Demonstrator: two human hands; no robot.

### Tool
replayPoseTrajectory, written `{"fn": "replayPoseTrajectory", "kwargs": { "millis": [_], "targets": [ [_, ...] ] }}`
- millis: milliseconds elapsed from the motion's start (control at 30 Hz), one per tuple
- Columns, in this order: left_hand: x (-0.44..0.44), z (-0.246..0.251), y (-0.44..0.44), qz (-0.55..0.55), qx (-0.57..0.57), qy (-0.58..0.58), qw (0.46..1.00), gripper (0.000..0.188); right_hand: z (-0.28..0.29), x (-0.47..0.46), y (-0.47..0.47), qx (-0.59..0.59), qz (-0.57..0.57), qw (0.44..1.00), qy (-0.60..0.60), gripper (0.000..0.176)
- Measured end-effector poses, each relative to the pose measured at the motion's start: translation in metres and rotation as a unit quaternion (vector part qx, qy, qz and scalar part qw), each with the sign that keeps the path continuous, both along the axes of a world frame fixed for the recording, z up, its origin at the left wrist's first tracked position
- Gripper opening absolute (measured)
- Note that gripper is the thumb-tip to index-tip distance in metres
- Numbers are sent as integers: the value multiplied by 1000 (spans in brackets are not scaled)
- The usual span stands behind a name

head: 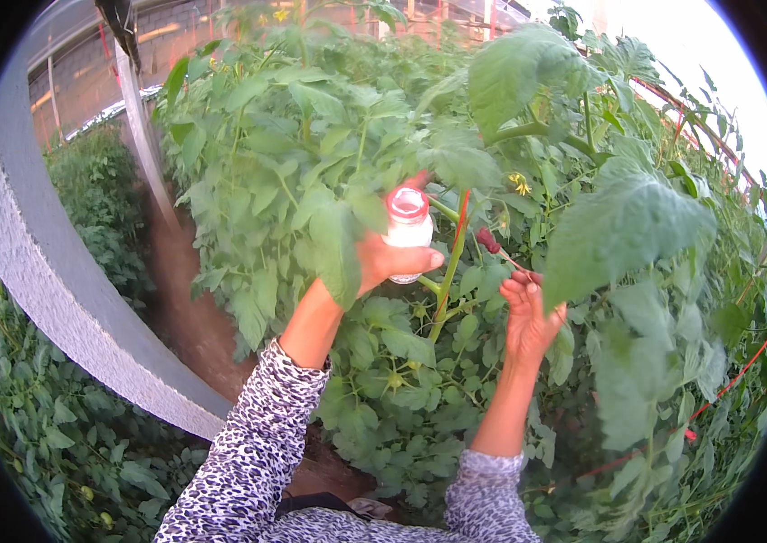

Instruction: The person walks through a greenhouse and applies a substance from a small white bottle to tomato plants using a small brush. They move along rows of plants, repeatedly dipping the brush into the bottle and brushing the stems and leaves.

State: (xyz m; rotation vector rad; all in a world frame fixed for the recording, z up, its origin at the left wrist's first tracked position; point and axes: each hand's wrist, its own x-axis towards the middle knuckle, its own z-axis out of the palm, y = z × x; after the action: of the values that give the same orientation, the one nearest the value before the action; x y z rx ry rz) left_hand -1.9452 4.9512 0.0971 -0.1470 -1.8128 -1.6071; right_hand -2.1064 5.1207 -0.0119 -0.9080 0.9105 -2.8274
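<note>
My left hand [390,261] grips a small clear jar [408,234] with a red-stained rim; the jar is uncapped and its lower part looks white. Just right of the jar rises a green tomato stem [451,271] with a red string [461,220] along it. On the stem's other side, my right hand [530,312] pinches a thin stick [511,259] with a dark red, soft-looking tip [488,240]. The tip is apart from the jar. Yellow tomato flowers [520,183] are above my right hand, and large leaves partly cover both hands' surroundings.
Dense tomato plants surround my arms. A large leaf [627,224] hangs close at the right. A curved pale concrete beam [84,285] crosses the left side, near a bare soil path [196,319] and a post [142,129]. Another red string [736,380] slants at the lower right.
</note>
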Motion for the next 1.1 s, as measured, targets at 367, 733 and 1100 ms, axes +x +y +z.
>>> {"fn": "replayPoseTrajectory", "kwargs": {
  "millis": [367,733,1100],
  "targets": [
    [-2,0,-1,-10,-13,-17,1000,98,25,76,-4,89,-206,971,80,20],
    [-8,-14,5,-31,-52,-8,998,60,-8,90,-74,198,-365,847,331,30],
    [-1,1,54,-61,49,12,997,48,-29,90,-108,277,-234,891,272,49]
  ]
}}
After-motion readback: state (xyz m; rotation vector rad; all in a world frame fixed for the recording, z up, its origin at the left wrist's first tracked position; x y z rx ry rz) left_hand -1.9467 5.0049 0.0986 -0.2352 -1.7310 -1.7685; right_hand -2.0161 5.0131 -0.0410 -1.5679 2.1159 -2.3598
